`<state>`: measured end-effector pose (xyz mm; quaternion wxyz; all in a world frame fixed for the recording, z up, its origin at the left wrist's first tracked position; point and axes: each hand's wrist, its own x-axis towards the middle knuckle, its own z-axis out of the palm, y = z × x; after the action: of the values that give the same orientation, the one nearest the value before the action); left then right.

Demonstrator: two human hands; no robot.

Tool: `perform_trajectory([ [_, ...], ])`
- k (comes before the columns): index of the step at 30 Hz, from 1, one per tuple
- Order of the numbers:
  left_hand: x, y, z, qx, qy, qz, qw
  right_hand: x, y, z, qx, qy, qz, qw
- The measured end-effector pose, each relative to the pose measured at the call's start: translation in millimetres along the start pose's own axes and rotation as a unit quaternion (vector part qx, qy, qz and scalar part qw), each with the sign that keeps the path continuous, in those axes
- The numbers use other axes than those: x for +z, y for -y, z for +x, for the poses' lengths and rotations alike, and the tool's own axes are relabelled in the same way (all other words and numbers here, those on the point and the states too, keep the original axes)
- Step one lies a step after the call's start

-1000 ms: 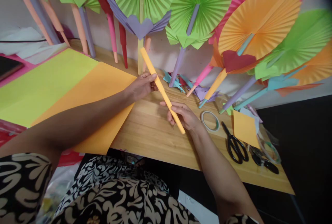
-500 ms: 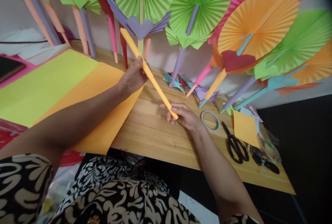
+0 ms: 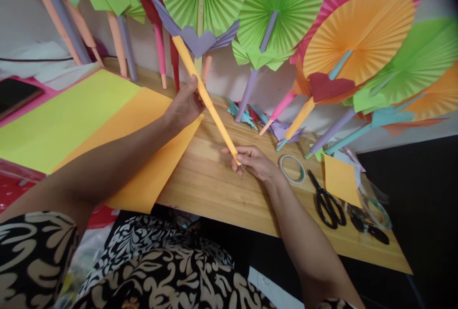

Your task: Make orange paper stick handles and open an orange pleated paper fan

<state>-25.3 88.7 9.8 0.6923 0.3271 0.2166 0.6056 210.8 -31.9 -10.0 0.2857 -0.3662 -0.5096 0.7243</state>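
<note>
An orange rolled-paper tube (image 3: 208, 103) slants across the space between my hands, thicker at its upper part and thinner at the lower. My left hand (image 3: 186, 105) is closed around the thicker part, thumb on top. At the thin lower end, my right hand (image 3: 250, 161) pinches the tube between thumb and fingers. Beneath my left arm lie sheets of orange paper (image 3: 171, 165) and yellow-green paper (image 3: 78, 113). A roll of tape (image 3: 282, 170) rests on the table just right of my right hand.
Several pleated paper fans on rolled handles, such as a green fan (image 3: 282, 8) and an orange fan (image 3: 358, 32), lean on the wall. Black scissors (image 3: 327, 204), an orange paper square (image 3: 341, 180) and a second black-handled tool (image 3: 368, 225) lie on the wooden table (image 3: 214, 199). A phone-like dark object (image 3: 17, 96) lies left.
The view has shifted slightly, so the table and fans sit a little lower and further right. Both hands keep hold of the tube; the right fingers now cover more of its lower end.
</note>
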Motion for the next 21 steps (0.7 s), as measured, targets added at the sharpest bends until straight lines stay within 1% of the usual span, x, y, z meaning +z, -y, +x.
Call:
perform_trajectory([
  [4, -0.7, 0.1, 0.9, 0.001, 0.006, -0.004, 1.000, -1.3, -2.1, 1.1, 0.015, 0.011, -0.029, 0.999],
  [7, -1.6, -0.3, 1.6, 0.005, 0.020, -0.015, 1.000, -4.0, -5.5, 1.7, 0.008, 0.015, -0.040, 0.999],
  [11, -3.2, -0.7, 3.2, 0.003, 0.028, -0.020, 0.999, -6.4, -7.8, 1.8, 0.009, -0.002, -0.047, 0.999],
  [15, -2.5, 1.6, 1.4, -0.012, 0.035, -0.023, 0.999, -3.7, -3.6, 2.0, 0.019, -0.020, -0.043, 0.999],
  [21, 1.1, 6.6, -4.8, -0.040, 0.032, -0.004, 0.999, -2.7, -1.5, 5.6, 0.003, -0.045, -0.022, 0.999],
])
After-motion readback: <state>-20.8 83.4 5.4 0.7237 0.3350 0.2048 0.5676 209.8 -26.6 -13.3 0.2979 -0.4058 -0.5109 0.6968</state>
